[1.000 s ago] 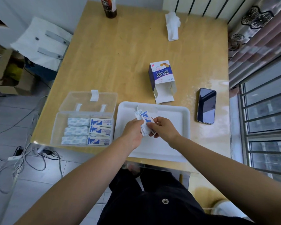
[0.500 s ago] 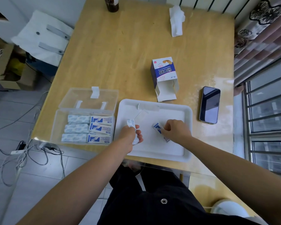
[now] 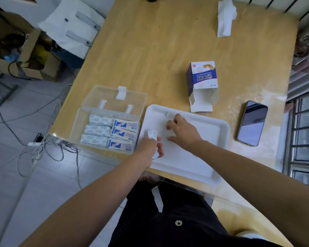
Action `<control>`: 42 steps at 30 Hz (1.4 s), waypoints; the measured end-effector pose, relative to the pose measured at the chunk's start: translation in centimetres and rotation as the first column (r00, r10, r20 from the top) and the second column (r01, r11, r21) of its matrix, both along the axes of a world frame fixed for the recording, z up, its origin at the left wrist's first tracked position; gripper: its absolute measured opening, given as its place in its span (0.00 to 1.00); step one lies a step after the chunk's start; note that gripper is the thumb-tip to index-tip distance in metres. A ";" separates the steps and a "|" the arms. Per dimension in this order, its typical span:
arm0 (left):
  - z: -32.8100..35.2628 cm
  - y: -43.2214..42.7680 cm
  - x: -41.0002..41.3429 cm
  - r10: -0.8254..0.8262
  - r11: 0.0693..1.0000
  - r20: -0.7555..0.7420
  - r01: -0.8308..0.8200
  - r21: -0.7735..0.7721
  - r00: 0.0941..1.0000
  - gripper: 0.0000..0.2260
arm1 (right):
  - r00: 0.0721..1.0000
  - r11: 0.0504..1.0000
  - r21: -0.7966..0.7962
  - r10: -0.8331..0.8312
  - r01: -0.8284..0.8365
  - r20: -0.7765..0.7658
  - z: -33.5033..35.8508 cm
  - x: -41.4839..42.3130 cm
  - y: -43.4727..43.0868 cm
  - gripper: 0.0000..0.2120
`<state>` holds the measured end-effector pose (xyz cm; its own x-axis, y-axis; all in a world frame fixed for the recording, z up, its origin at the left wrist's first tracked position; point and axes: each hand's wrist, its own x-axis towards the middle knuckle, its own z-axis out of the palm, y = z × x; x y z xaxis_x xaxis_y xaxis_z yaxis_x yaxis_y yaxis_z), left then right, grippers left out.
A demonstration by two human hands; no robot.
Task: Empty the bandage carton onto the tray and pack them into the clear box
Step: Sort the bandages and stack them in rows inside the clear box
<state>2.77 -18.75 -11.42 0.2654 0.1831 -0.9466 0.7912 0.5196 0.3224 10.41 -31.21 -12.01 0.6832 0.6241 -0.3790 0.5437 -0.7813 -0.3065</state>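
White tray (image 3: pixel 194 168) nearly bare, with a bundle of bandages (image 3: pixel 152 135) in your left hand (image 3: pixel 150 145) beside the clear box (image 3: pixel 78 122).

Your left hand grips the bundle upright at the tray's left rim, probably so it can drop in next to the rows of packed bandages (image 3: pixel 111 132) filling the box, whose lid lies folded back. Your right hand (image 3: pixel 184 131) reaches across the tray's far side, fingers bent down toward a pale strip; you cannot tell from here whether it pinches anything. The carton (image 3: pixel 202 79) lies on its side just beyond the tray, open flap toward you and apparently emptied. A phone (image 3: pixel 252 123) lies right of the tray and a tissue (image 3: pixel 226 16) far across the table (image 3: pixel 159 41); neither blocks the short path to the box.
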 end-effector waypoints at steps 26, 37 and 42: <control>-1.8 0.2 0.7 -0.411 0.781 -0.020 0.364 0.508 0.911 0.07 | 0.996 0.978 0.196 -0.052 0.065 -0.071 -1.2 -0.4 -0.2 0.14; 0.7 0.5 2.2 -0.038 0.998 0.136 0.045 -0.044 0.990 0.11 | 0.728 0.677 0.332 -0.453 0.656 -0.514 1.0 0.0 -2.8 0.09; 1.0 -0.7 2.7 0.084 0.992 0.155 -0.067 -0.112 0.984 0.14 | 0.303 0.422 0.129 -0.376 0.897 -0.876 2.6 -0.7 -3.9 0.11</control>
<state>5.46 -19.48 -10.42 0.4032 0.1095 -0.9086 0.6918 0.6135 0.3809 9.70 -35.14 -9.43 0.6452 0.3191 -0.6941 -0.6347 -0.2819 -0.7195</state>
